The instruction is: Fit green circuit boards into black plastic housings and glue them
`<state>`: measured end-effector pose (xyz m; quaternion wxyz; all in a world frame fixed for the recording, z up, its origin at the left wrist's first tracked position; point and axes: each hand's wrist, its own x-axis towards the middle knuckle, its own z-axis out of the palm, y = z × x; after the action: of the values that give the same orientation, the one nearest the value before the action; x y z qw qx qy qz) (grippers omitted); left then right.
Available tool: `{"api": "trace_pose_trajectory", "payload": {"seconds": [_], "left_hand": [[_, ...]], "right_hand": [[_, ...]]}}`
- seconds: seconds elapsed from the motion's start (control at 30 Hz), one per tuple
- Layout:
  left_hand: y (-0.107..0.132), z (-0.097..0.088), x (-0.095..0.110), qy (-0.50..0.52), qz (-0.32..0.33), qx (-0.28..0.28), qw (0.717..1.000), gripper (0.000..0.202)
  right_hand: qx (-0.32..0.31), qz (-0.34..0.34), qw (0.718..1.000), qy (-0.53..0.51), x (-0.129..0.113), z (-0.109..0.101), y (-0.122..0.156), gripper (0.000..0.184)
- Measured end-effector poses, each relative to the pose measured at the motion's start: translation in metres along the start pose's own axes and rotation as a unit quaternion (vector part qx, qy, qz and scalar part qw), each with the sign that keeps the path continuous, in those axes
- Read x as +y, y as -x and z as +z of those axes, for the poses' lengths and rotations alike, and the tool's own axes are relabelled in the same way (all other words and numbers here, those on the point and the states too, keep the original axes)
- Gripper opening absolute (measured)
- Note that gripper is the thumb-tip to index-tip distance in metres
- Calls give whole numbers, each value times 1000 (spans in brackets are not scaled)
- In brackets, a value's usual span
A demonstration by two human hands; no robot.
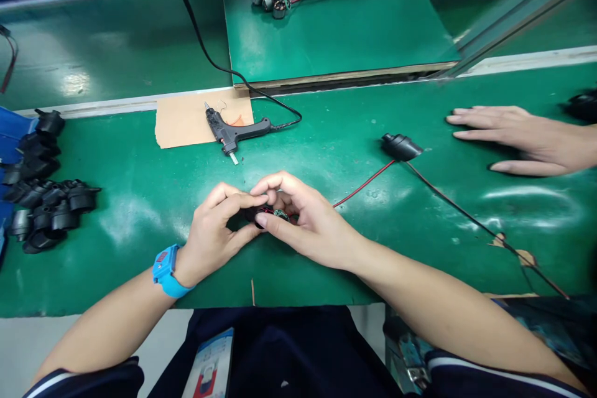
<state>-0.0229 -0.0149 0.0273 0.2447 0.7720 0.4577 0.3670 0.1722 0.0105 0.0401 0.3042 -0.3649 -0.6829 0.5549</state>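
Observation:
My left hand [209, 233] and my right hand [312, 221] meet over the green table, fingers closed around one small assembly. In the fingers of my left hand is a black plastic housing [252, 216], mostly covered. Pinched in my right hand is a small motor with a green circuit board [280, 214], set against the housing; how far the motor sits inside it is hidden. A red wire [364, 184] shows beyond my right hand and runs to another black housing [401, 147] lying on the table.
A black glue gun [240, 132] lies partly on cardboard [184, 121], its cord [205, 53] rising up and back. Several black housings [63, 214] are piled at left. Several wired motors [278, 9] rest on the raised board. A co-worker's hand [527, 137] lies at right.

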Motion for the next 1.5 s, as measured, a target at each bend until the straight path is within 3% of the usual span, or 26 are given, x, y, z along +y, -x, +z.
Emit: {"api": "trace_pose_trajectory", "payload": {"seconds": [0.13, 0.27, 0.37, 0.43, 0.53, 0.63, 0.77, 0.9, 1.07, 1.5], "left_hand": [[0, 0, 1, -2, 0, 0, 1000, 25], [-1, -2, 1, 33, -39, -4, 999, 33], [-2, -1, -2, 34, -46, 10, 998, 37], [-3, 1, -5, 11, -40, -11, 999, 36], [-5, 5, -10, -19, -33, -45, 998, 35], [-5, 6, -13, -22, -31, -68, 997, 32], [-3, 9, -15, 7, -62, -47, 997, 34], [0, 11, -15, 3, -45, -14, 999, 35], [1, 12, -14, -29, -3, -3, 1000, 26], [5, 10, -6, -86, 36, -27, 995, 25]], "right_hand": [[8, 13, 1000, 21, -4, -4, 1, 33], [-51, 15, 995, 83, -15, -22, 5, 53], [-18, -26, 994, 106, -17, -34, 6, 28], [1, -37, 993, 111, -13, -36, 4, 12], [-53, -8, 991, 119, -2, -33, -1, 22], [-93, 58, 994, 19, 10, -29, -5, 32], [-68, 104, 986, -110, 19, -22, -9, 27], [-25, 114, 977, -177, 19, -13, -10, 28], [-16, 110, 981, -156, 18, -4, -10, 31], [-18, 77, 993, -82, 22, -2, -14, 33]]}}
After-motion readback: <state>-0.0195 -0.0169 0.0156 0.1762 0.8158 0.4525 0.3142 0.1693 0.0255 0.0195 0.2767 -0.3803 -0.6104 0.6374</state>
